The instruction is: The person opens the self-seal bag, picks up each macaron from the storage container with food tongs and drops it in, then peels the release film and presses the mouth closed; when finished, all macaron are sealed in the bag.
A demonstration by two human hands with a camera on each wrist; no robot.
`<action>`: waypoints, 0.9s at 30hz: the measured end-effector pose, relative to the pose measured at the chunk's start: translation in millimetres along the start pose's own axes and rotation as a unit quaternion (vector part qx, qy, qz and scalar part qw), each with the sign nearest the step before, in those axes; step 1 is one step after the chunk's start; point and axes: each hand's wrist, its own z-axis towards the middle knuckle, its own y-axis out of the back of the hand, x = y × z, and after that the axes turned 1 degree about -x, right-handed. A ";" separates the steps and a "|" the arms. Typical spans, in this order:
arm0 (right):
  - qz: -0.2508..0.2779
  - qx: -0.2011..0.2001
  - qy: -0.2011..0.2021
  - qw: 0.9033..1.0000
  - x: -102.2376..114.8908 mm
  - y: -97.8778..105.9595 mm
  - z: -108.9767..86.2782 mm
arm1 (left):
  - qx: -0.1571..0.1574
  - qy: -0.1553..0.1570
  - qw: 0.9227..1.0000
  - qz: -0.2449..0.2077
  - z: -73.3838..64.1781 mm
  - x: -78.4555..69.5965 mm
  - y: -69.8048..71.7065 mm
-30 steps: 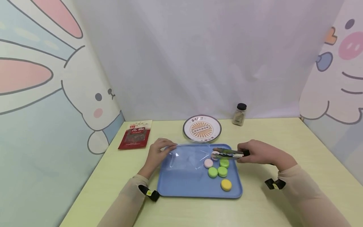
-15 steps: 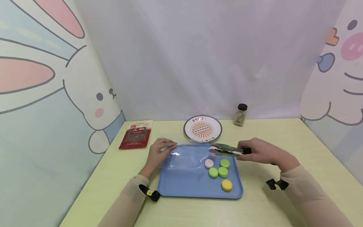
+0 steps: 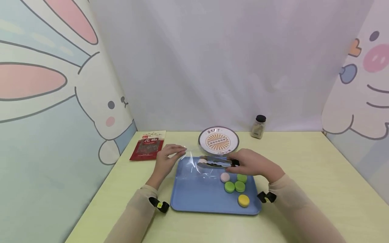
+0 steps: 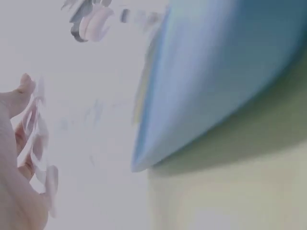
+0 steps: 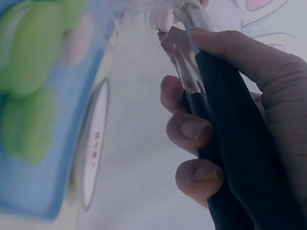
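My left hand point(image 3: 166, 162) pinches the edge of a clear plastic bag point(image 3: 189, 170) above the tray's far left part. Black-handled metal tongs point(image 3: 220, 162) are gripped in my right hand point(image 3: 253, 163). Between the tongs' tips sits a pink macaron point(image 3: 202, 161), also visible in the left wrist view. It overlaps the bag; I cannot tell whether it is inside. Below, the blue tray point(image 3: 197, 199) bears another pink macaron point(image 3: 225, 177), green macarons point(image 3: 229, 187) and a yellow macaron point(image 3: 243, 200) on its right side.
Behind the tray lies a round patterned plate point(image 3: 218, 140). A jar with a black lid point(image 3: 258, 127) stands at the back right. On the back left is a red spice packet point(image 3: 147, 146). Printed walls bound the table on both sides.
My right hand has carried the tongs and the pink macaron left, from over the tray's far right part to the bag. The left hand has lifted slightly with the bag.
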 end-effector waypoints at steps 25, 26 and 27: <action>-0.058 0.062 0.037 0.996 25.2 -44.1 64.1 | 0.004 -0.071 0.991 -0.115 -25.4 -7.8 -45.3; -0.058 0.065 0.034 0.996 25.0 -44.5 64.8 | -0.003 -0.065 0.991 -0.116 -26.9 -5.9 -45.4; -0.059 0.067 0.025 0.996 24.9 -44.9 65.6 | -0.012 -0.060 0.991 -0.118 -28.0 -4.3 -45.2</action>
